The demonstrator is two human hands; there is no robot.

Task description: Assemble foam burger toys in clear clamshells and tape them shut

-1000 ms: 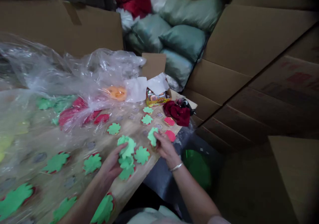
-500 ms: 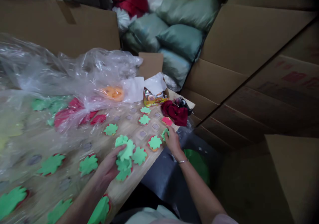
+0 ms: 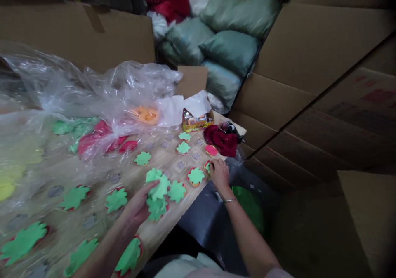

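Observation:
My left hand [image 3: 140, 203] is closed on a small stack of green flower-shaped cutouts [image 3: 159, 187], held low over the table near its front edge. At the right end of that edge, my right hand [image 3: 219, 174] has its fingers curled at another green flower cutout [image 3: 207, 166], which lies over a red piece; the fingertips are partly hidden. Between the hands are a green-topped flower stack [image 3: 196, 175] and another green flower [image 3: 177, 191], with red and orange showing under their rims. Just beyond my right hand lies a red flower piece [image 3: 211, 150] without green on top.
Clear plastic bags [image 3: 117, 84] with red, green, orange and yellow pieces cover the table's back left. A small printed box [image 3: 198, 123] and dark red cloth [image 3: 221, 140] sit at the far corner. Cardboard boxes [image 3: 278, 100] stand right; stuffed sacks [image 3: 232, 51] are piled behind.
My right hand has brought the green cutout down onto the red piece, and its fingers have curled in. My left hand keeps its stack. The view has shifted slightly.

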